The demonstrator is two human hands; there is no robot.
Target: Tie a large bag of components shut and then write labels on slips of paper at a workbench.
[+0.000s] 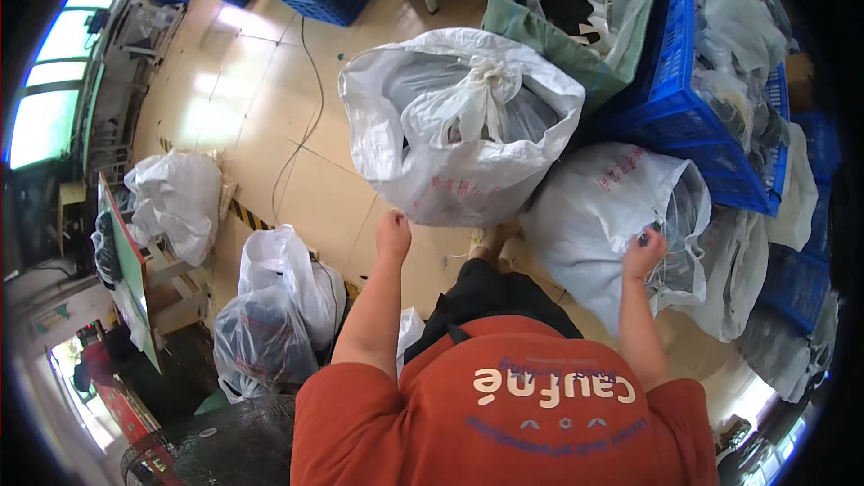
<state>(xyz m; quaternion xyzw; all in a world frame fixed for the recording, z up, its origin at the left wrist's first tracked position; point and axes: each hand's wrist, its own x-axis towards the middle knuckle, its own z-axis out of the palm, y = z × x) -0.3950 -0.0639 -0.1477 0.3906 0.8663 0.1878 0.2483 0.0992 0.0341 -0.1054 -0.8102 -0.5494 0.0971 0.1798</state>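
"What does my feed give for the left hand point(392, 236)?"

"I have it at the near left of the knotted white woven sack point(459, 189), fingers curled into a fist. I can't tell whether anything is inside it, or whether it touches the sack."

"And the right hand point(641, 259)?"

"I see it off the near right of the knotted sack, fingers closed around a small black object point(650, 232), too small for me to identify. It's at the mouth of a tilted white woven sack point(585, 207)."

"Where does that 2nd sack lie?"

"Just right of the knotted sack, its mouth facing away from it and showing a clear plastic liner point(690, 225)."

"How does the knotted sack sit?"

"On the tiled floor point(247, 108), rim open, with 1 pale knot point(486, 76) gathered in its mouth."

"Anything around it?"

"Beyond it to the right I get a green woven sack point(506, 13) holding black and white scraps. Farther right of it is a blue plastic crate point(679, 139) heaped with plastic bags. Left of it, a dark cable point(321, 99) crosses the tiles."
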